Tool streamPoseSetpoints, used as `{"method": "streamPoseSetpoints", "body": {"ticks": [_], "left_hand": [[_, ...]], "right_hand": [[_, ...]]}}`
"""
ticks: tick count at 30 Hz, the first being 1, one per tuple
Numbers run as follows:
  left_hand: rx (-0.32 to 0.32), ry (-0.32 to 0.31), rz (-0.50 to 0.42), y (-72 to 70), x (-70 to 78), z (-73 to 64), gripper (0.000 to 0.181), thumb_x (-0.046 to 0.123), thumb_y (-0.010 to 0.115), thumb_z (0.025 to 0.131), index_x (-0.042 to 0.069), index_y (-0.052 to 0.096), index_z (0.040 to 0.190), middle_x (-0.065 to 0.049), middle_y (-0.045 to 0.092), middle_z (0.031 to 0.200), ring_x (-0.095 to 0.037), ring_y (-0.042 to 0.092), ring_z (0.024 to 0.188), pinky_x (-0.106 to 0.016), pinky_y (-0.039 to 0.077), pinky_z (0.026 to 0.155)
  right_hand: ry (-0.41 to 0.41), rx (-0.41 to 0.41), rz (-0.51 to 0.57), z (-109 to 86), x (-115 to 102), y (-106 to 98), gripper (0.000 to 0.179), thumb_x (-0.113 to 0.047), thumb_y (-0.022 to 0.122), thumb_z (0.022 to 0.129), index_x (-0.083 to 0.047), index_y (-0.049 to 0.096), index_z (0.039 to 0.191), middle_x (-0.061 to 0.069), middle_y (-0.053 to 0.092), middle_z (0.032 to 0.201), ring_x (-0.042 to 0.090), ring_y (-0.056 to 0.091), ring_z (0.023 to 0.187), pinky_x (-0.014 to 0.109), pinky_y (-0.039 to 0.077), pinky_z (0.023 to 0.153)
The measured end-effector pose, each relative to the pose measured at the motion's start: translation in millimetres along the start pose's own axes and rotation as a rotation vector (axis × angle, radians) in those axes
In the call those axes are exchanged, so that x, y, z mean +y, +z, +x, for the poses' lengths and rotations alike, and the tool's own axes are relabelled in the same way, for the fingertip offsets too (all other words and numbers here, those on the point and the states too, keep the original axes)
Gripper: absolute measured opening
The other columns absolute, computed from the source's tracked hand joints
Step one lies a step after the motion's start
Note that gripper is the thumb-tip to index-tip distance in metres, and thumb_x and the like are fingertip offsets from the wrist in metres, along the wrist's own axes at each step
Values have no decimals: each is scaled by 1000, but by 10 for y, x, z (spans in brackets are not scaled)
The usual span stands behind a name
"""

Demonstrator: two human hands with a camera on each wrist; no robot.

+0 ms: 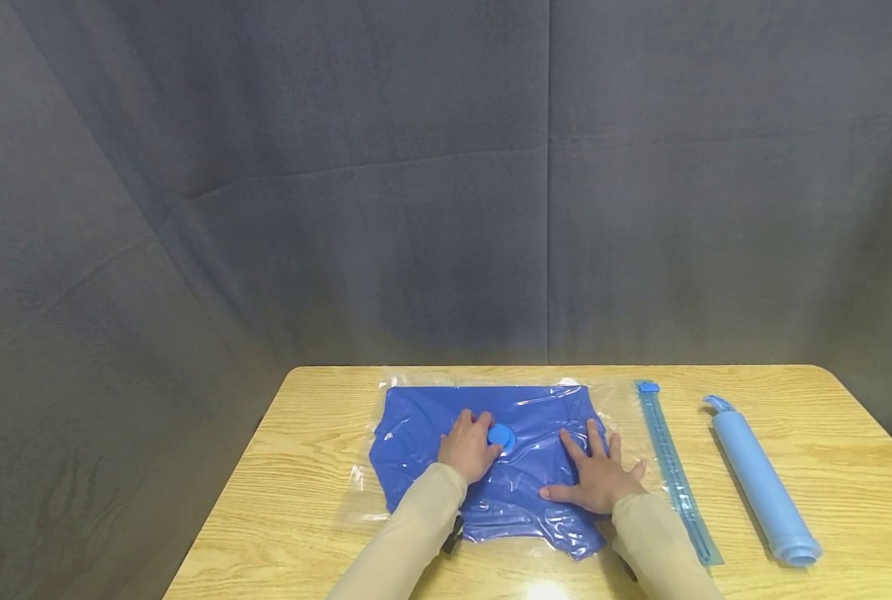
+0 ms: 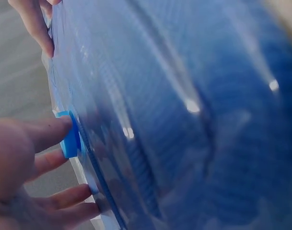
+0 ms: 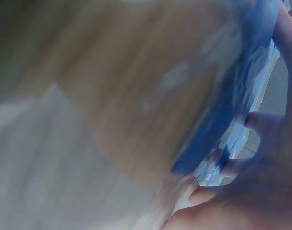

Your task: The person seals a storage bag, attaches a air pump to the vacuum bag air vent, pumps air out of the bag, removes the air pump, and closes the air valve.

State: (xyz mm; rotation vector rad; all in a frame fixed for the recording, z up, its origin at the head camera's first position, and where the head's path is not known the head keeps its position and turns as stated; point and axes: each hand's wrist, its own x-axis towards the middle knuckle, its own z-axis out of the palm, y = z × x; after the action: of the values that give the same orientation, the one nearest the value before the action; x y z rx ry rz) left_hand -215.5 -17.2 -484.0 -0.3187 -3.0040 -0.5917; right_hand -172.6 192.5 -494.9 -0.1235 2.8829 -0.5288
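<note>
A clear plastic vacuum storage bag (image 1: pixel 524 417) lies flat on the table with folded blue cloth (image 1: pixel 423 425) inside. My left hand (image 1: pixel 467 447) is at the round blue valve cap (image 1: pixel 500 435) near the bag's middle. In the left wrist view, thumb and forefinger pinch the sides of this valve cap (image 2: pixel 69 136), while the other fingers touch the plastic. With fingers spread, my right hand (image 1: pixel 602 482) rests on the bag's right part. The right wrist view shows that hand (image 3: pixel 261 167) against the plastic at the edge of the blue cloth.
A zip strip with a blue slider (image 1: pixel 648 387) runs along the bag's right end. Farther right, a light blue hand pump (image 1: pixel 764 483) lies on the wooden table (image 1: pixel 266 500). Grey curtain (image 1: pixel 416 208) hangs behind the table.
</note>
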Motion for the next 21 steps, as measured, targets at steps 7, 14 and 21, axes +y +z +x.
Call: {"method": "streamPoseSetpoints", "body": {"ticks": [7,14,21], "left_hand": [[-23,-1,4,13,-11,-8,32,25,69,88,17,62,119,-14,57,119,-32,59,112,-64,46,92],[-30,4,2,-2,-16,-4,32,24,69,89,17,62,119,-14,56,118,-31,59,110,-64,46,91],[-34,4,6,-21,-23,-14,40,24,71,87,15,59,123,-15,57,118,-32,60,111,-63,47,92]], "right_hand": [[3,-7,7,3,5,5,114,-79,64,67,-12,27,152,32,2,157,65,2,137,87,7,93],[9,-13,9,10,3,2,115,-79,64,66,-12,27,152,32,1,157,65,1,137,87,7,93],[9,-10,10,16,3,10,114,-79,64,66,-12,27,152,33,1,157,65,2,136,87,7,93]]}}
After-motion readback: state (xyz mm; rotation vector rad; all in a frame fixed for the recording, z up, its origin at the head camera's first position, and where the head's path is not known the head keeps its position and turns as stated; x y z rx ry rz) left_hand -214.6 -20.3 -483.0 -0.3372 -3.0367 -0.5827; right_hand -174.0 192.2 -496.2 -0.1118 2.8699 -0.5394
